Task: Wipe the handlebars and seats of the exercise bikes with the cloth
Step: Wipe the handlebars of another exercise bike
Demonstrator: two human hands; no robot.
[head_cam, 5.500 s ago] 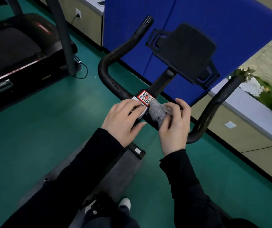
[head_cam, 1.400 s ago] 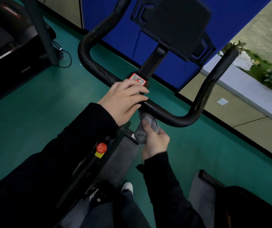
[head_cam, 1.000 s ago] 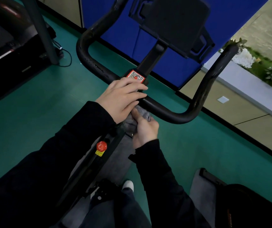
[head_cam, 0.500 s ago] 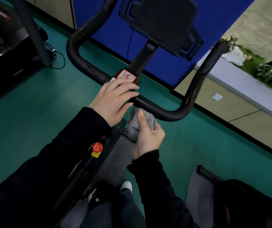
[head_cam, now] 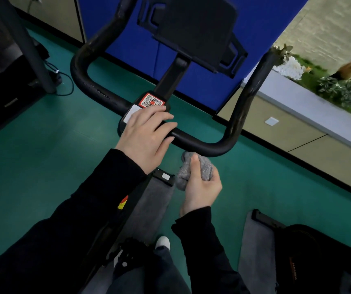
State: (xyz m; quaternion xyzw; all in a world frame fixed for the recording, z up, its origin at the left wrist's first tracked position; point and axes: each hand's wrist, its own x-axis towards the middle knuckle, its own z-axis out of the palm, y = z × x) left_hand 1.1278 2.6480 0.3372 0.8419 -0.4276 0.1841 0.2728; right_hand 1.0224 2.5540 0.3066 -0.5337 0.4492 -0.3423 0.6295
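Room: a green floor [head_cam: 43,166] is spreading under the bike, and a blue partition [head_cam: 128,39] is standing behind it.
Handlebars [head_cam: 202,145]: the black U-shaped bar is crossing mid-view, both ends rising away from the person.
Left hand [head_cam: 145,136]: it is resting on the bar's centre clamp, fingers nearly straight and close together, probably bracing the bike.
Right hand [head_cam: 200,192]: it is hovering just under the bar, thumb and curled fingers bunching the cloth, seemingly aiming it at the underside.
Cloth [head_cam: 204,166]: the grey wad is sitting just below the bar; whether it is touching is unclear.
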